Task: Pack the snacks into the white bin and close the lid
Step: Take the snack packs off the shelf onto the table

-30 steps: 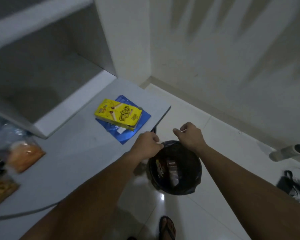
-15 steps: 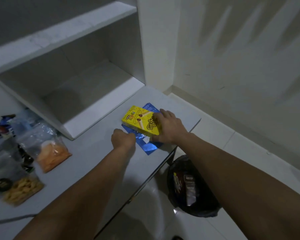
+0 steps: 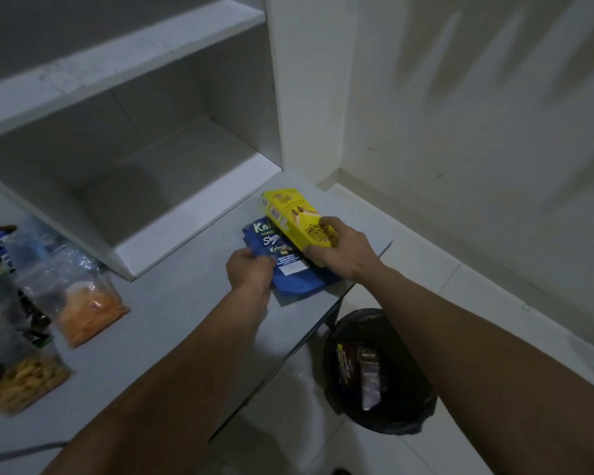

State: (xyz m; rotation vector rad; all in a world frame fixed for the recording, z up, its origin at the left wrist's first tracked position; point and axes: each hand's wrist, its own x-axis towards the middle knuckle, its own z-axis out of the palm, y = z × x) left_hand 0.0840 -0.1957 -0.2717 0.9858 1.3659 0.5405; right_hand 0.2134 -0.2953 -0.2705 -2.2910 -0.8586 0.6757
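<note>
Right hand (image 3: 343, 250): fingers gripping yellow snack box (image 3: 294, 219), tilting above desk (image 3: 158, 303). Left hand (image 3: 251, 269): fingers pinching blue snack pouch (image 3: 288, 269), lying flat near desk edge. Risk: slick pouch slipping, dropping beside the black-lined bin (image 3: 378, 368) on the floor below.

Yellow snack box (image 3: 294, 221) tilted, lifted off the counter, near end gripped; blue snack pouch (image 3: 285, 265) w/ white lettering flat on counter edge just under it; orange chips bag (image 3: 86, 306) and yellow crackers bag (image 3: 24, 380) flat at counter's left; black-lined bin (image 3: 374, 371) on floor, open, two dark packets upright inside.
</note>
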